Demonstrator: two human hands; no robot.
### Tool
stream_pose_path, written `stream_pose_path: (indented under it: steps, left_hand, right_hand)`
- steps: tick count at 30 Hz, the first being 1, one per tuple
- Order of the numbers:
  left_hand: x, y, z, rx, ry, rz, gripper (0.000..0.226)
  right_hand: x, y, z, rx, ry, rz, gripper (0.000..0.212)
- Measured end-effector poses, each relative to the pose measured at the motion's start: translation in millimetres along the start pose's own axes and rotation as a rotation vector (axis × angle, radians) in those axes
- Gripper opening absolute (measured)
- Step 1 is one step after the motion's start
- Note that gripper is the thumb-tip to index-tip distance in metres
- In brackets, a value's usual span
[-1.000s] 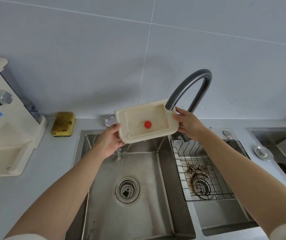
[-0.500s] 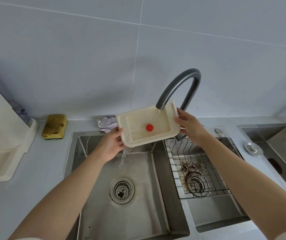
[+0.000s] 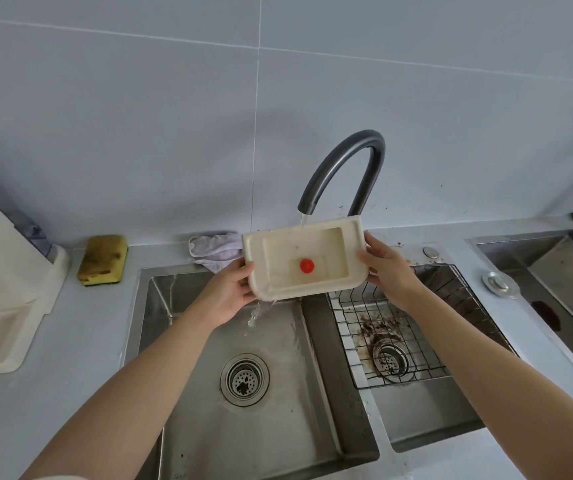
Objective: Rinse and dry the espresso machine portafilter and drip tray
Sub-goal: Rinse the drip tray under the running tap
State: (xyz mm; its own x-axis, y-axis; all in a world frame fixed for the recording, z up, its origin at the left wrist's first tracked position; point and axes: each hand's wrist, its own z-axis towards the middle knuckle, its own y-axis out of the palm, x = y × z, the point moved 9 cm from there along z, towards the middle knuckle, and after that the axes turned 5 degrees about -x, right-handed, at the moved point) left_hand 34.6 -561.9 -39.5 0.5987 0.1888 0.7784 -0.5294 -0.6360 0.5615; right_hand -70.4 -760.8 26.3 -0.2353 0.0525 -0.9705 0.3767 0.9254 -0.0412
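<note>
water from the faucet [image 3: 344,168] now strikes the drip tray [image 3: 304,259] at its far rim; left hand [image 3: 228,292] and right hand [image 3: 387,270] still grip its ends above the sink [image 3: 209,427]. portafilter unseen.

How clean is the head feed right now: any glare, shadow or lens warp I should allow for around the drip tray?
Head view: soft, even light, no hard glare on the drip tray; the faucet throws a faint wide shadow on the wall; wide-angle warp bows the counter edges and stretches both forearms; the water stream and the spill off the tray's lower left corner are slightly smeared; the left sink shows mild sheen only.
</note>
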Motion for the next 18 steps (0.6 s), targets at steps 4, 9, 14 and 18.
stream_pose_path:
  steps: [4, 9, 14, 18]
  left_hand:
    - [6.4, 4.6, 1.4, 0.004, 0.002, 0.063, 0.026]
    - [14.8, 8.8, 3.9, 0.020, -0.002, 0.143, 0.019]
    - [24.2, 15.3, 8.4, 0.059, -0.004, 0.214, 0.024]
    - [30.9, 23.6, 12.2, 0.068, -0.009, 0.266, 0.027]
  right_hand:
    - [8.8, -4.8, -4.8, 0.011, -0.026, 0.063, 0.047]
    - [19.7, -7.4, -9.0, 0.025, -0.043, 0.119, 0.046]
    - [26.9, -10.6, -9.6, 0.049, -0.066, 0.172, 0.042]
    - [34.3, -18.2, -6.7, 0.088, -0.057, 0.217, 0.041]
